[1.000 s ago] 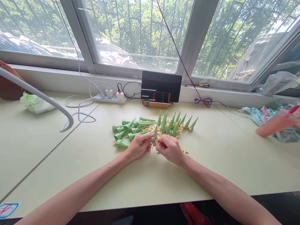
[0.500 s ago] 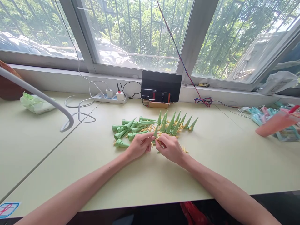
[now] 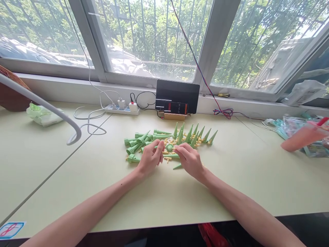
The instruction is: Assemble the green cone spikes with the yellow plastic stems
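My left hand is closed, thumb against fingers, left of a green round piece with its round end facing me. Whatever its fingertips hold, if anything, is too small to make out. From the right, my right hand pinches a small yellow plug at the edge of that green piece. Beyond my hands several pointed green spikes stand upright among loose yellow plugs. More green spikes lie heaped to the left. One green spike tip shows under my right hand.
At the back, a phone leans on a dark tablet over a cardboard box. Left of it lies a power strip with cables. A pink cup and plastic bags lie at right. A white curved bar crosses the left.
The green spike that stood upright at my left fingertips has tipped, its round end now facing me. My left fingers have drawn slightly away to the left; my right hand still pinches yellow.
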`<state>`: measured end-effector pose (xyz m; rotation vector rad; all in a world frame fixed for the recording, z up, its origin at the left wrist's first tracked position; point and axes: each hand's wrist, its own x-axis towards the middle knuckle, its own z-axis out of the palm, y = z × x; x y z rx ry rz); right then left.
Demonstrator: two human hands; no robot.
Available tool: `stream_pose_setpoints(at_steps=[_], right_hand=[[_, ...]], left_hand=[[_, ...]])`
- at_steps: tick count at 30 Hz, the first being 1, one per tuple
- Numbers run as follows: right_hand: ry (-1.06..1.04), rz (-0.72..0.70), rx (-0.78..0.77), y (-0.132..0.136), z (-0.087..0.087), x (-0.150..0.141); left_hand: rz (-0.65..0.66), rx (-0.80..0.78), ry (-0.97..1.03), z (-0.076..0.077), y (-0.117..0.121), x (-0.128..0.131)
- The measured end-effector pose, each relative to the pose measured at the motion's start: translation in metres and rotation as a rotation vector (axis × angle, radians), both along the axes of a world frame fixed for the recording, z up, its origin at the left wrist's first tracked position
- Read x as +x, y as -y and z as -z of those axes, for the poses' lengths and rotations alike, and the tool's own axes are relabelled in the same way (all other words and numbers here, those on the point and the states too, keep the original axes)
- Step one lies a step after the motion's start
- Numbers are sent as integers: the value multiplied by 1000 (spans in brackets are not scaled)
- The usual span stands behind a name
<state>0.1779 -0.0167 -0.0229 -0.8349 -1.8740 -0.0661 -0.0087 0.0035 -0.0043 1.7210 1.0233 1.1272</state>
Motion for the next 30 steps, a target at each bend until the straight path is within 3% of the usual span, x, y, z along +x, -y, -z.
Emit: stream_pose_setpoints(at_steps=[4,14,30], right_hand=[[-13,-19,12,0,-1,1],[-15,-72,-8,2,-2,1],[-56,-96,19,1,0,0]], left_hand=[[14,-48,38,-2,2,2],[364,-460,133,-11,4,3],[440,-489,257,-9,0,3]])
